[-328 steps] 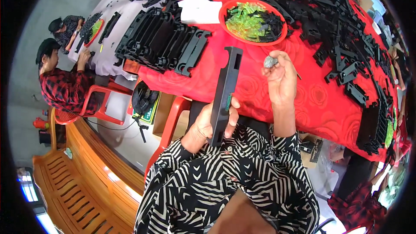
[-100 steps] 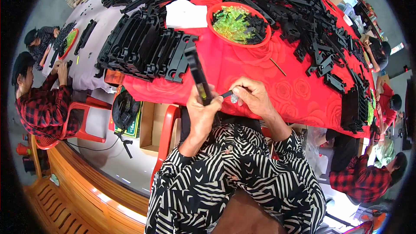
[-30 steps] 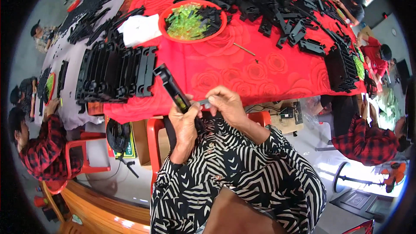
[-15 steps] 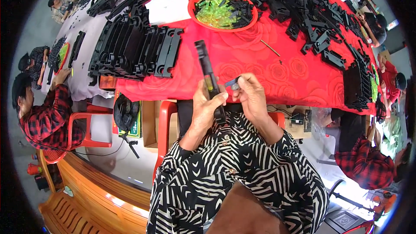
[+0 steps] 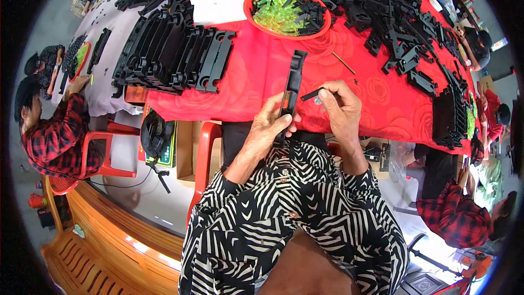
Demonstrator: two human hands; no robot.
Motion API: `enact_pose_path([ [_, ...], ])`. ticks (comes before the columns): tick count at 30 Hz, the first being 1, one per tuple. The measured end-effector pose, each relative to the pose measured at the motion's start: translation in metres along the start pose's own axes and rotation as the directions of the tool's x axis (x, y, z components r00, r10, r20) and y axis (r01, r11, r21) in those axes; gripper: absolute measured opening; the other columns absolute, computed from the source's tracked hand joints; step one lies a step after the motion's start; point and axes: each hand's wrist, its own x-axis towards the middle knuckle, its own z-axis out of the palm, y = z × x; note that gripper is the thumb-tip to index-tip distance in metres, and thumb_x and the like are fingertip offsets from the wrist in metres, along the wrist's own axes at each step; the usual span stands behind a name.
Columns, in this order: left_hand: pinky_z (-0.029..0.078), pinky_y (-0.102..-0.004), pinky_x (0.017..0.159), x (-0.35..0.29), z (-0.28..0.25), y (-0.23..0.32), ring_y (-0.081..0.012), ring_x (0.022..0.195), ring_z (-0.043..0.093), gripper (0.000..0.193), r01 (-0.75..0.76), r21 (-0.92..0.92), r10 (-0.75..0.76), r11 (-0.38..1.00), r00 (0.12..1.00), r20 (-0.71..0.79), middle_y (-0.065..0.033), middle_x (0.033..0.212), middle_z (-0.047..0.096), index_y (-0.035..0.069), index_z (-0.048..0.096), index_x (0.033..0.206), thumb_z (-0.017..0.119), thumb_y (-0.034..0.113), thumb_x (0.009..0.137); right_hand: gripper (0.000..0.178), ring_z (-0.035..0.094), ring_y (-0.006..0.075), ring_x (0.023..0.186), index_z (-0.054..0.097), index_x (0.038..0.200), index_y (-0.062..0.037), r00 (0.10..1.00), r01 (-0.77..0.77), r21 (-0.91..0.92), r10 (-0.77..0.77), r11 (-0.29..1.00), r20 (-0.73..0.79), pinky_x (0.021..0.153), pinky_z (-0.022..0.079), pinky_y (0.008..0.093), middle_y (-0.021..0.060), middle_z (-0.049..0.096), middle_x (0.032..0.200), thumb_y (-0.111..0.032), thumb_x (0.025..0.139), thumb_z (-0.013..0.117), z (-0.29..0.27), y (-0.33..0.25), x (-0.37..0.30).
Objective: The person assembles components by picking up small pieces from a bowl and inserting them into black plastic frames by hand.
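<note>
My left hand (image 5: 268,125) is closed round the lower part of a long, narrow black plastic part (image 5: 295,74), whose upper end points away from me over the table edge. A small patch of yellow and red shows on its side near my fingers. To the right, my right hand (image 5: 341,106) pinches a short, flat black strip (image 5: 311,95) between thumb and fingers. The strip's free end points toward the long part, with a gap between them. Something small and greyish shows by the right fingertips; I cannot make out what it is.
On the red tablecloth (image 5: 251,76) stand a row of black plastic parts (image 5: 169,60), a white cloth (image 5: 218,6), a red basin (image 5: 289,36) of yellow-green and black pieces, a thin stick (image 5: 344,63) and a heap of black parts (image 5: 376,11). People sit on both sides.
The long black part has swung from leaning left to leaning slightly right, and moved rightward. My right hand has moved right and a little away from me, with the strip now angled down toward the left.
</note>
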Motion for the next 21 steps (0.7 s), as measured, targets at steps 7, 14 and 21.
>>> enact_pose_path([
  [7,0.046,-0.0233,0.062,0.001,-0.006,-0.003,-0.012,0.069,0.054,0.026,-0.017,0.072,0.015,0.997,1.0,0.019,-0.0135,0.09,0.06,0.001,0.042,0.103,0.055,0.007,0.081,0.004,0.048,0.0044,0.055,0.057,0.084,0.0001,0.983,-0.024,-0.18,0.056,0.983,0.174,0.049,0.039,0.0207,0.0018,0.052,0.067,-0.004,0.081,0.057,0.006,-0.022,0.008],
  [14,0.046,-0.0235,0.064,0.001,-0.005,-0.003,-0.0121,0.07,0.055,0.025,-0.022,-0.01,0.023,1.0,0.999,0.045,-0.0126,0.09,0.06,-0.001,0.046,0.104,0.045,-0.001,0.079,0.006,0.055,0.0102,0.051,0.056,0.082,-0.0018,0.937,0.104,-0.4,0.045,0.911,0.347,0.047,0.041,0.0241,0.0057,0.054,0.059,-0.008,0.08,0.056,0.016,-0.028,0.018],
  [21,0.046,-0.0222,0.061,0.001,-0.003,-0.004,-0.0107,0.065,0.055,0.019,0.016,0.088,-0.016,0.996,1.0,-0.003,-0.0109,0.085,0.061,-0.001,0.05,0.1,0.042,0.0,0.083,0.011,0.055,0.0127,0.051,0.055,0.077,-0.0026,0.896,0.062,-0.472,0.159,0.88,0.414,0.048,0.041,0.0263,0.0051,0.054,0.058,-0.012,0.082,0.052,0.023,-0.034,0.024],
])
